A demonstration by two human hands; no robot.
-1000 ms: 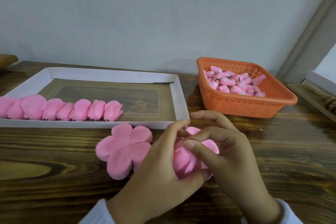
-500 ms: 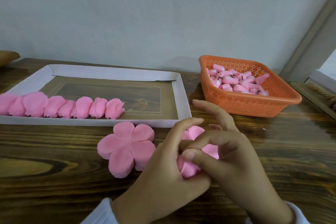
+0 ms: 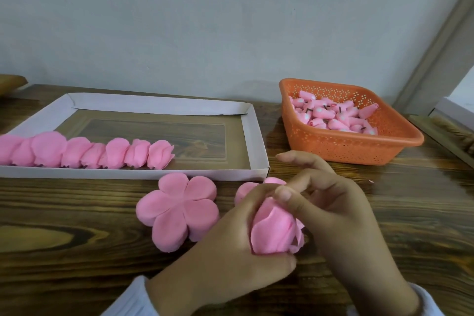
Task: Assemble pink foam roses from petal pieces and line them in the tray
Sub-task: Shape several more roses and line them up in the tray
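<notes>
Wood-grained and dark, the tabletop (image 3: pixel 64 251) carries everything. On its far left lies the wide white cardboard tray (image 3: pixel 154 104). To the right, apart from the tray, stands the orange perforated plastic basket (image 3: pixel 346 147). Along the tray's near wall runs a row of finished pink foam roses (image 3: pixel 87 152), lying on their sides and touching one another. About eight show before the row leaves the view at the left. The rest of the tray floor is bare, so I judge the task well begun but far from over. Nearest the camera, the left hand (image 3: pixel 230 246) curls its fingers round the rose in progress, while the right hand (image 3: pixel 341 210) pinches the petal tips at its top between thumb and forefinger, with the other fingers lifted clear. Just beside the left hand lies a flat five-petalled pink foam piece (image 3: pixel 179 210), perhaps a stack, waiting its turn. The half-wrapped pink foam rose (image 3: pixel 274 231) sits between both hands, over the tabletop in front of the tray's near right corner. Its petals are gathered, so it seems close to finished, though not yet placed. Smallest are the pink foam bud cores (image 3: pixel 333 115) heaped in the basket, which suggest many roses are left to build.
</notes>
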